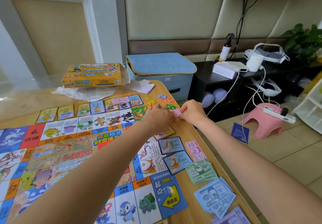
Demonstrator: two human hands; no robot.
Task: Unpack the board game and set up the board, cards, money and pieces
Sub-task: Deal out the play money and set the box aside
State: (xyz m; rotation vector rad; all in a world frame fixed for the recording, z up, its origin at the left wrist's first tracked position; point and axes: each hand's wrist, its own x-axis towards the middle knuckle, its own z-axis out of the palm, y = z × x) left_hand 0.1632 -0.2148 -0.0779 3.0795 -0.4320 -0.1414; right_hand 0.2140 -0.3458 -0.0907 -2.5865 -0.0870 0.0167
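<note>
Left hand (pixel 159 117): pinches pink note (pixel 177 113), just beyond board (pixel 73 155) corner.
Right hand (pixel 192 112): pinches same note.
Box (pixel 93 75): beyond board.

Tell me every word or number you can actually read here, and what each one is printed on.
"小智提示": red heading in the middle of the game board.
"起点", "2000元", "由此去": blue start square.
"500元": two squares left of it.
"2000": green money pile.
"500": blue money pile.
"3": yellow star tokens.
Yellow game box: title upside down, not legible.
Cards, pink slip held by both hands: too small.
</note>
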